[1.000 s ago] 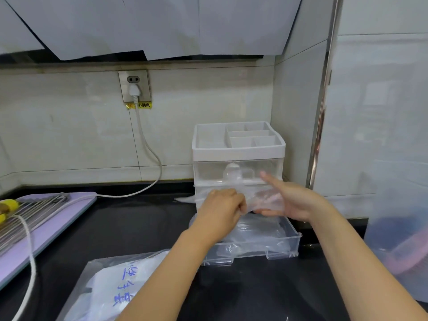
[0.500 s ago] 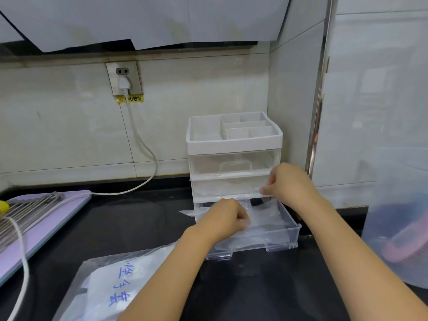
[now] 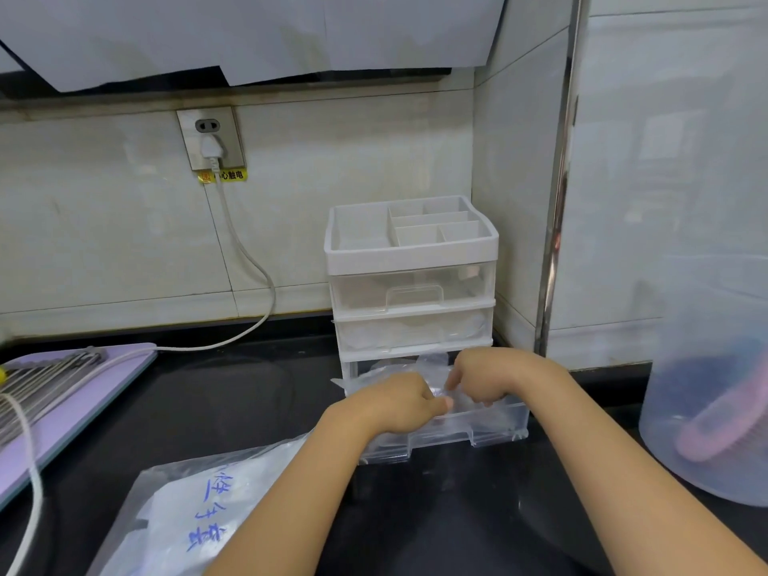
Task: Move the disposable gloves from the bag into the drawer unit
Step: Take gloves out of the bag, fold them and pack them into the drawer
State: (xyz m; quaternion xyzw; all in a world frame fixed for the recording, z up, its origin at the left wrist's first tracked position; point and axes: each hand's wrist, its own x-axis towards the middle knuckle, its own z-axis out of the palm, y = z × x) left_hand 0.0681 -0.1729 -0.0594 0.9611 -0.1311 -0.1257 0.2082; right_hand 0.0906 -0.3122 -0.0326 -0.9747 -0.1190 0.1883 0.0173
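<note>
Head view: both your left hand (image 3: 399, 403) and right hand (image 3: 494, 378) pinch the gloves (image 3: 432, 365) over the open bottom drawer (image 3: 490, 430) — bag (image 3: 174, 513) with blue handwriting at seven o'clock, tub (image 3: 706, 409) at three.

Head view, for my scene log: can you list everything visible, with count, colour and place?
White-framed plastic drawer unit with clear drawers: one, white and clear, back corner of the counter; bottom drawer pulled out.
Thin clear disposable gloves: a wad, number unclear, transparent, in the open bottom drawer.
Clear plastic bag with blue handwriting: one, transparent, counter front left.
Black counter: one, black, under everything.
Lilac flat board: one, lilac, counter left.
Metal wire rack: one, silver, on the board.
White power cable: one, white, from wall socket down to the left.
Translucent plastic tub: one, cloudy, right edge; pink item inside.
Left hand: pinches the gloves.
Right hand: grips the gloves over the drawer.
</note>
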